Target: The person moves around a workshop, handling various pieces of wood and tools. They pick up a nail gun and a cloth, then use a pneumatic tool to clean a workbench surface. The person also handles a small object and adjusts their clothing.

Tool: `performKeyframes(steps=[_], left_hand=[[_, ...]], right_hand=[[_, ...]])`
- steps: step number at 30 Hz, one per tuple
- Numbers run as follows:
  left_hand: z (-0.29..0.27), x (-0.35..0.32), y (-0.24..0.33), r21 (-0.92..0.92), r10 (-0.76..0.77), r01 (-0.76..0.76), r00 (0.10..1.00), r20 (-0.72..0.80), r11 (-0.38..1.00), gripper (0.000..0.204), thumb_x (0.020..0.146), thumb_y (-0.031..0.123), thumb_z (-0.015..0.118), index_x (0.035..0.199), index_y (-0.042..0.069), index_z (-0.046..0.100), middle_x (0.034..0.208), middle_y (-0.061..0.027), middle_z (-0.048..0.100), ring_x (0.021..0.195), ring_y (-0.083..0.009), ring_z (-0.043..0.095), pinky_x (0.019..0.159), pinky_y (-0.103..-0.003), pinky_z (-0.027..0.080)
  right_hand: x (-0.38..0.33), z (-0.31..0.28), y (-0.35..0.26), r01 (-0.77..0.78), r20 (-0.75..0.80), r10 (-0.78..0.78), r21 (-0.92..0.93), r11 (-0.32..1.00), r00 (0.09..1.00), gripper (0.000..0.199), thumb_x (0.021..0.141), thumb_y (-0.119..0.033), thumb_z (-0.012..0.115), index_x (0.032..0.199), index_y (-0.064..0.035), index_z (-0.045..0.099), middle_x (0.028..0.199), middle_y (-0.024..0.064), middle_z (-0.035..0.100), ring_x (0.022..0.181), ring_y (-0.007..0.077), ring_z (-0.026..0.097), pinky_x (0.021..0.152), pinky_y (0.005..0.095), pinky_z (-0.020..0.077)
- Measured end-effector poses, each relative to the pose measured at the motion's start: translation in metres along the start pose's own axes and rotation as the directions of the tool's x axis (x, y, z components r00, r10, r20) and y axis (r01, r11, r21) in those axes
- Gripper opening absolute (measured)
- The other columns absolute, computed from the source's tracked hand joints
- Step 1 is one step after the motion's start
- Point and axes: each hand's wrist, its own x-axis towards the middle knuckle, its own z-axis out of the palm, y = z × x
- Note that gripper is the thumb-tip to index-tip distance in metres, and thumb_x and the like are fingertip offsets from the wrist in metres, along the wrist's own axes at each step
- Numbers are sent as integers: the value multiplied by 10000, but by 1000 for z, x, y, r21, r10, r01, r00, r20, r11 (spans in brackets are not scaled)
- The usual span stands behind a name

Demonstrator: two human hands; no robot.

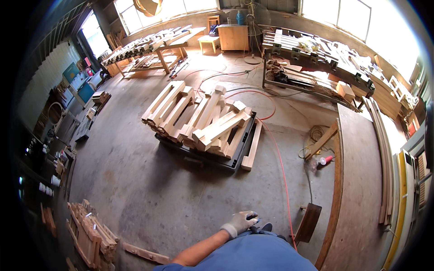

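My left hand (242,222), in a pale work glove with greyish fingertips, hangs low in front of my blue shirt. Its fingers are loosely bent and apart, with no held thing visible. My right hand is out of view. Ahead on the floor, a black pallet (235,163) carries a pile of pale wooden frames and beams (199,117), stacked crosswise and tilted. One loose beam (253,147) leans at the pallet's right side. The hand is well apart from the pile.
A red hose (281,165) runs across the floor towards my feet. On the right are a long wooden board table (359,189) and a small brown stool (308,222). Wood pieces (90,232) lie at lower left. Workbenches (312,52) and a fan (252,22) stand at the back.
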Motion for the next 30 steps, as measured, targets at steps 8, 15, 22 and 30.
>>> performKeyframes(steps=[8,15,22,30], left_hand=[[0,0,-12,84,-8,10,1000,-24,996,427,933,392,644,1258,118,692,1241,-121,709,1151,-300,670,1019,-387,493],[-4,10,1,168,-10,2,999,48,986,451,923,405,666,1272,121,689,1253,-114,708,1165,-282,667,1021,-370,494],[2,21,-8,129,-10,3,999,48,992,449,916,428,654,1253,135,697,1249,-118,704,1166,-300,662,1035,-396,487],[0,16,-11,126,-49,43,998,43,991,468,915,417,682,1282,127,687,1271,-111,703,1187,-282,659,1042,-371,490]], right_hand=[[12,3,-3,-19,-3,19,18,1000,1000,348,707,-231,863,971,-43,735,875,79,728,754,202,696,680,328,572],[17,9,-2,-33,6,33,28,999,999,365,708,-243,866,982,-40,736,884,83,729,760,206,697,684,333,575],[17,14,3,-59,5,59,40,997,998,382,709,-256,870,992,-37,737,892,87,729,765,209,697,687,338,577],[19,21,10,-87,4,86,65,994,996,401,710,-270,874,1004,-34,738,902,92,729,771,213,698,691,344,580]])
